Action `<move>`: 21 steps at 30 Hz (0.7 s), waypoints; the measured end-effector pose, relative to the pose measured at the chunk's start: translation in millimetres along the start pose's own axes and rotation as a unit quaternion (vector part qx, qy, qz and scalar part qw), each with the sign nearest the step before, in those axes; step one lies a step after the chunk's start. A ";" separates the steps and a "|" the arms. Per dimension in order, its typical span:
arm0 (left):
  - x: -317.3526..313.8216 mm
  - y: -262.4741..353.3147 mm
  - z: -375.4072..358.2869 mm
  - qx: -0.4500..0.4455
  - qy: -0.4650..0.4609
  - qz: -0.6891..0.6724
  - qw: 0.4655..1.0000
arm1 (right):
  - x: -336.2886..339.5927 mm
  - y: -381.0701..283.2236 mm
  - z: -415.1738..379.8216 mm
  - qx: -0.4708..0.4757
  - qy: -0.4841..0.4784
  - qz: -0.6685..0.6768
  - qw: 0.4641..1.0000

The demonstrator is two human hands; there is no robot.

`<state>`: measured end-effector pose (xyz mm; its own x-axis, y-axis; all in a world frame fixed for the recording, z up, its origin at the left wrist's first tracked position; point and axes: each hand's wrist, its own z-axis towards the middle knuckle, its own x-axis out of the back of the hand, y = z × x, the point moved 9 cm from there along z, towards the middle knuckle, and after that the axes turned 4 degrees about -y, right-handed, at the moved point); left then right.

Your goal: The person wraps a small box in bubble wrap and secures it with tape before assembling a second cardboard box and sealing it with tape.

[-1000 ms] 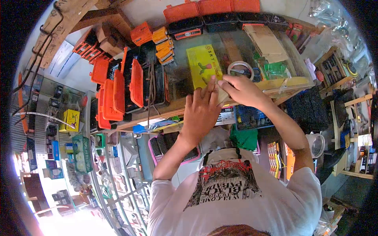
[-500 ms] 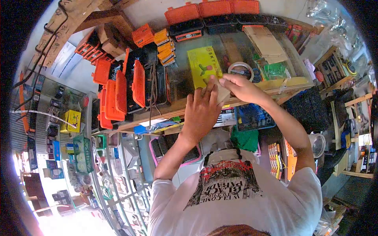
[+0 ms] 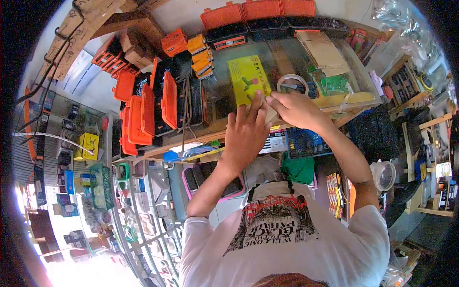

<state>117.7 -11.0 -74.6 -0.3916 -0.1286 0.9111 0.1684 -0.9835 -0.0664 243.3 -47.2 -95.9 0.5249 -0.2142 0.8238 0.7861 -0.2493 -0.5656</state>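
A yellow box point(image 3: 246, 71) printed "SKT", with a pink and green picture, lies on the glass-topped counter. My left hand point(image 3: 246, 134) rests over its near end, fingers stretched out and slightly apart on the top. Close beside it, my right hand point(image 3: 297, 110) is closed, thumb and fingers pinched at the box's near right corner. What sits in that pinch is hidden. Between the hands shows a pale surface point(image 3: 271, 115), perhaps the box's end or a flap. Just beyond my right hand, a roll of tape point(image 3: 283, 79) and dark-handled scissors point(image 3: 311, 90) lie on the glass.
Open orange toolboxes point(image 3: 141, 117) crowd the left, near small orange-yellow boxes point(image 3: 202, 62). More orange-lidded cases point(image 3: 260, 24) line the back. Flattened cardboard point(image 3: 322, 52) lies at right. Below the counter edge point(image 3: 167, 143) is a blue basket point(image 3: 311, 143).
My right hand has shifted very slightly at the box corner, its fingertips still pinched. The left hand and the box stay almost in place.
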 end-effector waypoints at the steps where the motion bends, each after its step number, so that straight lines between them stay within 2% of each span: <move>1: -0.6 0.0 0.4 0.000 -0.002 -0.004 1.000 | 1.8 -2.5 -1.0 0.011 0.018 -0.018 1.000; 5: -9.1 -1.3 -1.6 0.003 -0.036 -0.035 0.999 | 1.0 -3.4 1.7 0.046 0.021 -0.020 0.999; 8: -7.6 -1.2 -1.6 0.000 -0.035 -0.040 0.999 | -5.1 6.2 8.7 0.083 -0.002 0.071 0.994; 11: -4.7 -1.2 -1.3 0.001 -0.031 -0.033 0.999 | -11.9 15.5 10.6 0.065 -0.025 0.135 0.988; 13: -6.4 -2.2 -1.6 0.006 -0.038 -0.029 0.999 | -14.7 35.3 13.4 0.023 0.040 0.258 0.965; 15: -7.3 -2.4 -1.3 0.011 -0.046 -0.031 0.998 | -7.8 49.9 10.9 -0.016 0.027 0.339 0.940; 18: 1.2 -1.5 0.9 -0.003 -0.006 -0.002 1.000 | 24.2 16.2 -0.2 0.106 0.132 0.236 0.957; 19: 5.4 0.9 1.1 -0.014 0.014 0.012 1.000 | 24.4 10.6 -7.6 0.070 0.098 0.235 0.965; 21: 5.2 0.9 3.0 -0.008 0.005 0.003 1.000 | 17.6 5.9 -20.2 0.059 0.080 0.211 0.972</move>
<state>118.6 -12.2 -68.7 -0.3989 -0.1360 0.9069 0.1572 -0.9844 -0.0785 250.5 -71.5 -85.5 0.7586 -0.4212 0.4970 0.5484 0.0009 -0.8362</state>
